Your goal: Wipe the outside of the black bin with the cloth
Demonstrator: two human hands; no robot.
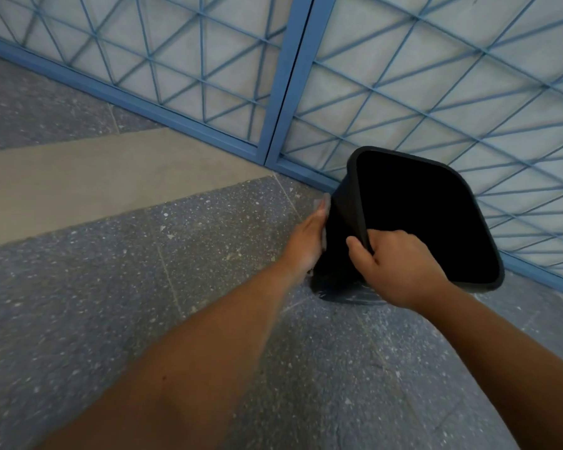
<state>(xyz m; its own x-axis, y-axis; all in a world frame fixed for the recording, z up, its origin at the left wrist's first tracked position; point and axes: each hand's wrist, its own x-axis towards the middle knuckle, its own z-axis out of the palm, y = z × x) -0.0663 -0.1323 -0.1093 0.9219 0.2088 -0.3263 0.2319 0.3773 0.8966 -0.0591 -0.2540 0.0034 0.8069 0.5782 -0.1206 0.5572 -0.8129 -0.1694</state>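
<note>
One black bin [420, 219] stands on the speckled grey floor [111, 287], tilted so its open mouth faces up and toward about 7 o'clock; its long axis runs from the base at 7 o'clock to the rim at 1 o'clock. It sits at about 3 o'clock of the view, just beside the blue grid panels [403, 92], of which two show, meeting at a blue post. The bin is plain, matte, with a rounded-square mouth and a rolled rim; the inside is too dark to see.

One grey cloth [326, 209] lies flat against the bin's outer wall at its 9 o'clock side, mostly hidden. The left hand [309, 241] presses it there with straight fingers, not curled. The right hand [394, 264] grips the near rim, thumb outside and fingers curled over the edge.

A pale band crosses the floor at 10 o'clock.
</note>
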